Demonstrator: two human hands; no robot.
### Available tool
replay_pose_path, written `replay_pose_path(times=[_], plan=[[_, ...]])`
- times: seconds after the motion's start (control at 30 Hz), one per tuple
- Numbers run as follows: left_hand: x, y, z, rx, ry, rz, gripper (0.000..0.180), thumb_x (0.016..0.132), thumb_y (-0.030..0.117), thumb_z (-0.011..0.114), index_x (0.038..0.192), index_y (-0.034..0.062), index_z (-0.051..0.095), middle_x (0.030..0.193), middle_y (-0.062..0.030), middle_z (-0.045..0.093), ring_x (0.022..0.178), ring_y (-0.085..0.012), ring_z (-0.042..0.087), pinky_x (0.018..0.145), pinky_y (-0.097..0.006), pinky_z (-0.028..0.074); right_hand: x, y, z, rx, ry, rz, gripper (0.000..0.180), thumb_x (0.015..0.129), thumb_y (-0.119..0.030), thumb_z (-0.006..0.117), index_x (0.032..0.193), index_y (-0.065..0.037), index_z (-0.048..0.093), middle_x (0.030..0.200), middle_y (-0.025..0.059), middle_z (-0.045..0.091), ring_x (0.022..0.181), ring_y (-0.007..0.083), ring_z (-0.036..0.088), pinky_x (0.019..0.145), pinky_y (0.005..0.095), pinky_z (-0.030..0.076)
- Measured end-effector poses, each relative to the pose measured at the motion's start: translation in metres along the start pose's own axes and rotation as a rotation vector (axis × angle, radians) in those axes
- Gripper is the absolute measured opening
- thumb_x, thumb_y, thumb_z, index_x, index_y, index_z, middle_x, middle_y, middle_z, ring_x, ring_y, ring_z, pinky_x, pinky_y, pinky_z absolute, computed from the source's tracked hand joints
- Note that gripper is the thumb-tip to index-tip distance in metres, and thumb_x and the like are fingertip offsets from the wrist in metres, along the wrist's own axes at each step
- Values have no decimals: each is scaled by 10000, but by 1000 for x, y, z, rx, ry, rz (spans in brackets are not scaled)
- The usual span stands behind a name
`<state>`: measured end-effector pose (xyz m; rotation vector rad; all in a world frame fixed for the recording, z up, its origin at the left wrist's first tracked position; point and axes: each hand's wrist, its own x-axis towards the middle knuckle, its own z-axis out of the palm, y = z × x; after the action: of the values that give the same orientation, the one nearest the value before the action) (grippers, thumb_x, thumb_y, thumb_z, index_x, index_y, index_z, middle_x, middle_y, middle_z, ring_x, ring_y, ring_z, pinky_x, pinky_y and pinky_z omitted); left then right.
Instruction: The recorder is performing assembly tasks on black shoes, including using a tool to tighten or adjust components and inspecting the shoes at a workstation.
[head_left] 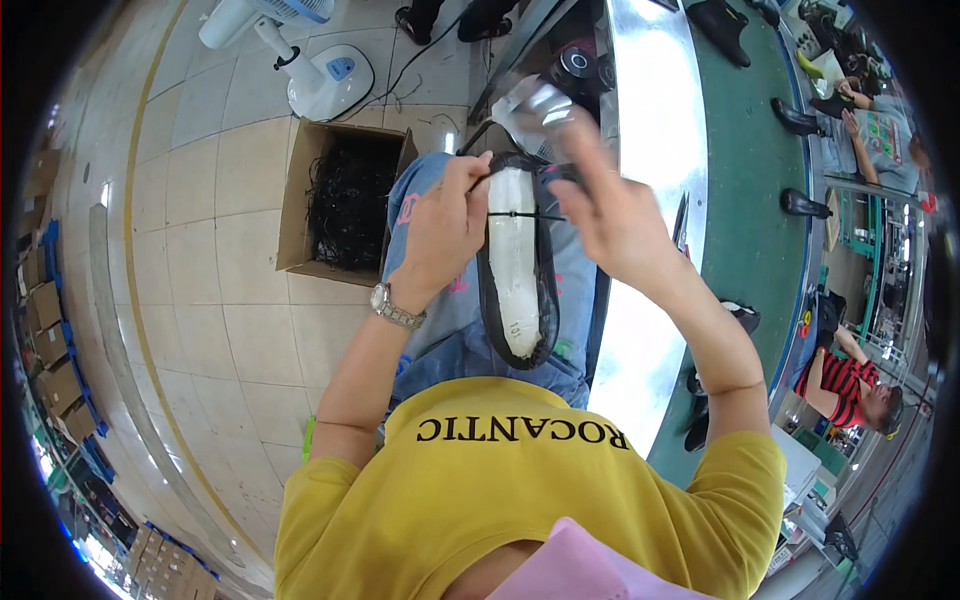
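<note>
A black shoe upper point(548, 300) lies bottom side up across my lap, its white insole point(516, 270) showing. A thin black band point(512, 214) crosses the insole near the far end, and its tail sticks out to the right. My left hand point(450, 225) grips the shoe's far left edge, fingers closed. Above and right of the shoe, my right hand point(620, 220) is smeared by motion, thumb and fingers closed around something dark. A shiny metal object point(540, 108) blurs just beyond its fingers; its kind cannot be made out.
Left of my knees stands an open cardboard box point(292, 215) holding black stringy scraps. A metal ledge point(655, 130) and a green conveyor belt point(750, 150) with black shoes point(800, 203) run along my right. A white fan point(330, 82) stands at far left; people work beyond the belt.
</note>
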<state>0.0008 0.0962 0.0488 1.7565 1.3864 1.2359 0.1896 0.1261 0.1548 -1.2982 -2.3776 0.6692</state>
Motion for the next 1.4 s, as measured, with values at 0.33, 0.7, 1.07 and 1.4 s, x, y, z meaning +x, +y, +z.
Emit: replay_pose_path(times=[0.33,0.7,1.07,1.4], plan=[[1,4,-2,16,-31,-74,413,923,55,531,1334,71,491,1107,-173,685,1028,-332,657,863,-360,508,-72,79,8,131,145,696,611,940,-194,571,1477,-76,305,880,199,667,700,331,659,683,412,520],[-3,23,-2,39,1,-230,398,955,130,549,1331,39,452,1127,-130,700,714,-122,616,689,-262,492,-232,188,59,-453,729,629,370,797,-164,708,1102,20,608,861,174,650,833,329,620,782,415,481],[-75,25,13,-343,-65,-380,773,916,281,666,1463,-64,242,1426,-251,407,1220,-294,523,994,-370,448,-215,35,5,1108,156,989,512,766,-233,780,1171,-3,567,824,-17,531,640,53,466,550,190,343],[-89,29,23,-193,80,-363,772,953,397,558,1441,-107,236,1414,-329,377,1239,-413,479,1031,-413,389,-124,-42,7,1299,-397,1002,739,831,-755,499,1023,-44,559,706,-48,437,553,46,431,438,187,344]])
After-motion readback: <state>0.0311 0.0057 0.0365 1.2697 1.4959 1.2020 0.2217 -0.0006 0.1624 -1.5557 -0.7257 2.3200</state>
